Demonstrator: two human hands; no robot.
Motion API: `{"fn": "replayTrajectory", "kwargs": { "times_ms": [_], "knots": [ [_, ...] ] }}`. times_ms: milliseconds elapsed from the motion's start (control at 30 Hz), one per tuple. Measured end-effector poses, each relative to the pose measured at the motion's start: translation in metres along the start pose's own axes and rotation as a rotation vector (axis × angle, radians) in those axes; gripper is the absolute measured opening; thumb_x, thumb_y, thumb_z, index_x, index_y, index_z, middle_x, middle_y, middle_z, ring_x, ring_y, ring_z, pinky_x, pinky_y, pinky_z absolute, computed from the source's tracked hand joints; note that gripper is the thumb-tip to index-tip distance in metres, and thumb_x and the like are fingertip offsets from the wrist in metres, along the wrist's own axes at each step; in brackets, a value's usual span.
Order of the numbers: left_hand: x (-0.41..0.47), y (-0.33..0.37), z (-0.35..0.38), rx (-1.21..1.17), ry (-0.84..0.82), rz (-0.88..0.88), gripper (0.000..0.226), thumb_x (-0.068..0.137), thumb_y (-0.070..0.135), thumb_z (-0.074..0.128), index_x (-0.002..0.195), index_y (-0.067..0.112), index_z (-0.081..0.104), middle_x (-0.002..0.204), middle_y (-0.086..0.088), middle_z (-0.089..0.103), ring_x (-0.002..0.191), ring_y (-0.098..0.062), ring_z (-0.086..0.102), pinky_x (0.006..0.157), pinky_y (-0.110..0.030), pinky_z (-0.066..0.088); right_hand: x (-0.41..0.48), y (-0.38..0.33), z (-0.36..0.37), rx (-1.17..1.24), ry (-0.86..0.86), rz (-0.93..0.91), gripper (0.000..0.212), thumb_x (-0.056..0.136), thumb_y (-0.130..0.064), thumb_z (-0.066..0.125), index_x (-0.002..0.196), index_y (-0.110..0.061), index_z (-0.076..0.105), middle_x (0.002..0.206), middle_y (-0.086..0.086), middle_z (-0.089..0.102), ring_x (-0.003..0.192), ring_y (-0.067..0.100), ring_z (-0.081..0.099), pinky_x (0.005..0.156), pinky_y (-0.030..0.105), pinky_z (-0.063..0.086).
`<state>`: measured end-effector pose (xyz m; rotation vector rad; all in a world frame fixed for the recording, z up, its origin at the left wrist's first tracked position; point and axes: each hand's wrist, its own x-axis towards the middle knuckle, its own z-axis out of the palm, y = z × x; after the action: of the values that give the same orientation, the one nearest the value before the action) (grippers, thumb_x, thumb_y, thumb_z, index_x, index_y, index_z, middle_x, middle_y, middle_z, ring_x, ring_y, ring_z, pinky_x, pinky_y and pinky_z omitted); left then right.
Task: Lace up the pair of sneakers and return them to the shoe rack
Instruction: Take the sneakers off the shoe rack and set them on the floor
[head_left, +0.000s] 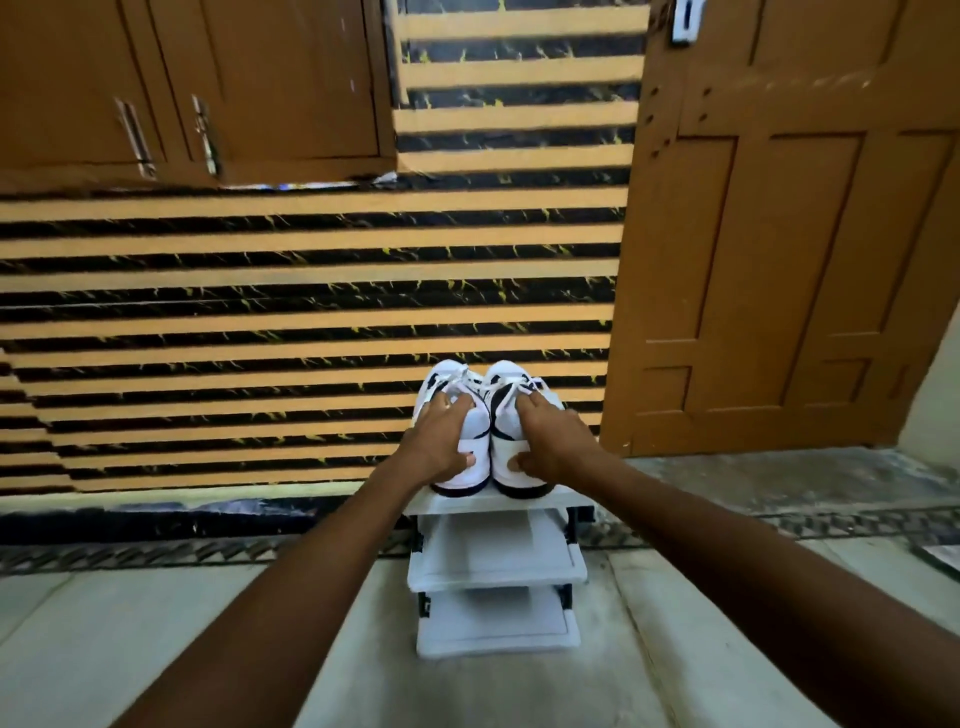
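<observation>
Two white sneakers with black panels and white laces stand side by side on the top shelf of a small white shoe rack (496, 569), toes toward the wall. My left hand (436, 441) grips the left sneaker (475, 423) from above, thumb on its heel. My right hand (553, 441) grips the right sneaker (506, 421) the same way. Both sneakers' soles rest on the top shelf (569, 499). The laces show tied at the tongues.
The rack's two lower shelves hold nothing. Behind it is an orange-and-black striped wall (260, 312). A brown door (779, 260) stands at the right, brown cabinets (208, 88) at the upper left. Pale floor (156, 623) spreads around the rack.
</observation>
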<state>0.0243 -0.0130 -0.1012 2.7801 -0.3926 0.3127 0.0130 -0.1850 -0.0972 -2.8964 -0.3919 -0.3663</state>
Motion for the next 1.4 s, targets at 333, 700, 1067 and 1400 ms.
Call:
{"fn": "replayTrajectory", "kwargs": {
  "times_ms": [333, 700, 1067, 1400],
  "knots": [
    [-0.044, 0.018, 0.003, -0.001, 0.29, -0.022, 0.063, 0.075, 0.025, 0.076, 0.132, 0.021, 0.048, 0.14, 0.0, 0.049, 0.129, -0.024, 0.045, 0.101, -0.044, 0.034, -0.046, -0.009, 0.005, 0.077, 0.21, -0.006, 0.048, 0.068, -0.024, 0.083, 0.104, -0.015, 0.053, 0.117, 0.004, 0.06, 0.093, 0.029, 0.062, 0.075, 0.041, 0.053],
    [-0.174, 0.048, -0.033, -0.085, 0.402, 0.192, 0.058, 0.061, 0.016, 0.076, 0.114, 0.027, 0.054, 0.109, 0.007, 0.056, 0.101, -0.015, 0.05, 0.083, -0.03, 0.024, -0.174, -0.026, -0.036, -0.055, 0.28, -0.216, 0.051, 0.066, -0.037, 0.079, 0.11, -0.025, 0.057, 0.116, -0.006, 0.063, 0.089, 0.028, 0.067, 0.064, 0.035, 0.051],
    [-0.313, 0.065, 0.008, -0.047, 0.236, 0.273, 0.065, 0.046, 0.012, 0.076, 0.089, 0.041, 0.035, 0.082, 0.016, 0.046, 0.078, -0.005, 0.04, 0.076, -0.029, 0.016, -0.302, -0.035, -0.007, -0.113, 0.196, -0.407, 0.05, 0.057, -0.056, 0.074, 0.087, -0.017, 0.068, 0.089, -0.002, 0.074, 0.052, 0.03, 0.066, 0.038, 0.03, 0.047],
    [-0.363, 0.05, 0.08, -0.131, 0.015, 0.233, 0.051, 0.053, 0.034, 0.077, 0.098, 0.031, 0.053, 0.088, 0.014, 0.06, 0.083, -0.012, 0.052, 0.071, -0.032, 0.022, -0.339, -0.02, 0.054, -0.044, -0.257, -0.398, 0.063, 0.064, -0.069, 0.063, 0.108, -0.024, 0.064, 0.102, -0.004, 0.071, 0.082, 0.027, 0.07, 0.058, 0.035, 0.053]
  ]
}}
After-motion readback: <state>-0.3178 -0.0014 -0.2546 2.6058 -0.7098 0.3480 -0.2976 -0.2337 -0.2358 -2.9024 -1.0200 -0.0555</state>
